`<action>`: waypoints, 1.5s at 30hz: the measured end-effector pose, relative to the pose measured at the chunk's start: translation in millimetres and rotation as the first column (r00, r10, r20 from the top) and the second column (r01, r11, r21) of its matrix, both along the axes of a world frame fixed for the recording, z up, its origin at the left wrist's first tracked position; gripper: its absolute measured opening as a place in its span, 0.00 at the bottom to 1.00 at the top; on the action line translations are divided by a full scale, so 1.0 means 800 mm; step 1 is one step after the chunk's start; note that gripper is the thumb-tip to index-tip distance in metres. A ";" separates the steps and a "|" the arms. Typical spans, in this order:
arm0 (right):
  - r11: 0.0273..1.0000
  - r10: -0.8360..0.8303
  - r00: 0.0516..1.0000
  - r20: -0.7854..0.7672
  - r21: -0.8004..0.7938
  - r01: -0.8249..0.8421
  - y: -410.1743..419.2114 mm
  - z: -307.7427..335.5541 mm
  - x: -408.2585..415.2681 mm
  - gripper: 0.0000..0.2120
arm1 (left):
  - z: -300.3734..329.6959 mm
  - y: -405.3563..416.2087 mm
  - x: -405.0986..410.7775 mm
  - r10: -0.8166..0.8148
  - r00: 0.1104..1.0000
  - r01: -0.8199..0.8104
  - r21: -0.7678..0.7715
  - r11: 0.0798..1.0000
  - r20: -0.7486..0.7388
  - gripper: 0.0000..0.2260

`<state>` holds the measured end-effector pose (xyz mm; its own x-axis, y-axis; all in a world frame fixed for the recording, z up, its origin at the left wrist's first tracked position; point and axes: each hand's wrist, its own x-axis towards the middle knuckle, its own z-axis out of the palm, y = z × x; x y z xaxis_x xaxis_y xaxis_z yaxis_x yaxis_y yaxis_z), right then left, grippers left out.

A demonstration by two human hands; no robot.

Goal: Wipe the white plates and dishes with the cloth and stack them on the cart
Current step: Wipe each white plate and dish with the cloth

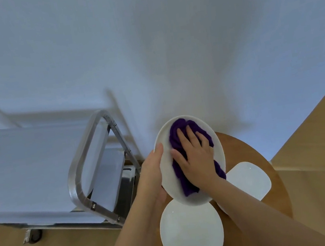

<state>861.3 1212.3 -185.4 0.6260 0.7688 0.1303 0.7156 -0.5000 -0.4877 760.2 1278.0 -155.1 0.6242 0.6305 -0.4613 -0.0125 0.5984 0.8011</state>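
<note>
My left hand (pixel 153 166) grips the left rim of a white oval plate (pixel 169 176), thumb on the upper edge, and holds it tilted above the round wooden table (pixel 273 190). My right hand (pixel 196 155) lies flat with spread fingers on a purple cloth (pixel 179 128), pressing it against the plate's face. A round white plate (pixel 191 232) lies on the table below the held one. A squarish white dish (pixel 250 179) sits to the right. The metal cart (pixel 36 162) stands to the left, with nothing on its white top shelf.
A white wall fills the upper part of the view. The cart has a steel tube handle (pixel 79 162) at its near end, a lower shelf and a castor wheel (pixel 35 236). Light wooden floor lies under the cart and at the right.
</note>
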 end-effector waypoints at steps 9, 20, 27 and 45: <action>0.908 0.420 0.889 -0.182 0.090 -0.410 -0.039 -0.050 -0.036 0.20 | -0.038 0.026 -0.024 0.107 0.989 -0.127 -0.223 0.966 -0.100 0.29; 0.984 0.049 0.941 -0.336 -0.143 -0.102 -0.091 -0.114 0.008 0.16 | -0.149 -0.013 -0.061 0.172 0.910 -0.255 -0.184 0.949 -0.377 0.31; 0.993 -0.114 0.876 -0.469 -0.039 0.109 -0.082 -0.116 0.017 0.14 | -0.199 -0.049 -0.081 0.068 0.779 -0.153 -0.083 0.985 -0.623 0.23; 0.967 -0.254 0.744 -0.618 -0.136 0.217 -0.081 -0.144 0.021 0.19 | -0.259 -0.076 -0.100 -0.006 0.604 0.066 0.043 0.997 -0.797 0.17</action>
<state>878.5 1147.4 -300.4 0.7151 0.5797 -0.3906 0.1159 -0.6494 -0.7515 679.8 1217.4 -362.3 0.0525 0.6611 -0.7485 0.6685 0.5335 0.5181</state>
